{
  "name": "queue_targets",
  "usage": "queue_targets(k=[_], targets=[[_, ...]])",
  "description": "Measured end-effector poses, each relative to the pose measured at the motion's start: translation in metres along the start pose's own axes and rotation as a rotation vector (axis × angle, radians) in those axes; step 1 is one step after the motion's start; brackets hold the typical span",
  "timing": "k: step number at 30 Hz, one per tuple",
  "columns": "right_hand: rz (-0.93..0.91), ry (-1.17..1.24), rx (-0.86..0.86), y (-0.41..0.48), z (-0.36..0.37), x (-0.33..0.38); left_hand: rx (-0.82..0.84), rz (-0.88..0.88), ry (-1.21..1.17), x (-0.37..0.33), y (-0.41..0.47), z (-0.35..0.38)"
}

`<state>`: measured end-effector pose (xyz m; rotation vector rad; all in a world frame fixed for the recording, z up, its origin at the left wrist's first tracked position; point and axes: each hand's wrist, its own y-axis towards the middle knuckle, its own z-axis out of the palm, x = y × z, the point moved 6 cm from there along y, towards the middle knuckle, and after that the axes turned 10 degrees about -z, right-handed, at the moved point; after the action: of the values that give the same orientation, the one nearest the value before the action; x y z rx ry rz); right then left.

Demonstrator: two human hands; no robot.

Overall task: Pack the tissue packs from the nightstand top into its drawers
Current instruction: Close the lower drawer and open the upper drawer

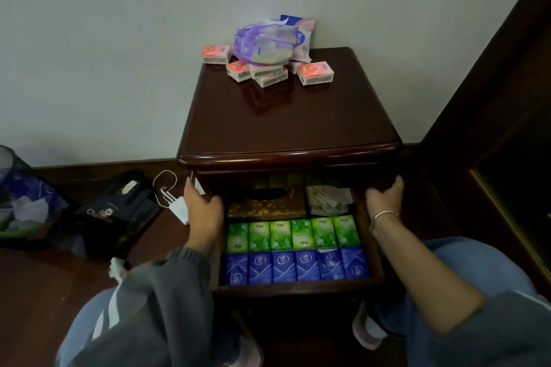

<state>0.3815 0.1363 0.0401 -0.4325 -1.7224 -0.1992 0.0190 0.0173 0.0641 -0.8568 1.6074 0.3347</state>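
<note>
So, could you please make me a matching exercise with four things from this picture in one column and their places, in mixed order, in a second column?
1. green tissue packs
2. blue tissue packs
3. pink tissue packs
4. white charger

A. on the floor, left of the nightstand
B. front row of the open drawer
C. on the nightstand top, at the back
D. second row of the drawer, behind the front row

Pairs: 1-D, 2-B, 3-C, 4-A.

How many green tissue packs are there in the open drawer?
6 green packs, side by side in one row across the drawer, between the blue packs in front and the gold tissue box behind. Others may be hidden beneath them.
</note>
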Motion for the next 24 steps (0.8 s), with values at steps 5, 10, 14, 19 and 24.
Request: queue_targets(k=[5,10,14,19,24], targets=[[-0.073,0.0,0.249,0.014,0.009,0.037,0.033,-0.15,-0.043,-0.009,0.012,0.007],[-0.121,-0.171,0.417,0.005,-0.019,0.035,0.127,-0.103,0.043,-0.013,0.008,-0.016],[-0.066,-0.348,0.653,-0.018,-0.063,0.044,0.22,-0.119,0.364,-0.013,-0.02,-0.055],[-0.109,-0.825,1.03,-0.066,-0.117,0.06,0.502,-0.151,0.863,-0.018,-0.069,-0.095],[-0.65,-1.043,0.903,-0.141,-0.073,0.06,0.299,0.297,0.891,-0.043,-0.122,-0.054]])
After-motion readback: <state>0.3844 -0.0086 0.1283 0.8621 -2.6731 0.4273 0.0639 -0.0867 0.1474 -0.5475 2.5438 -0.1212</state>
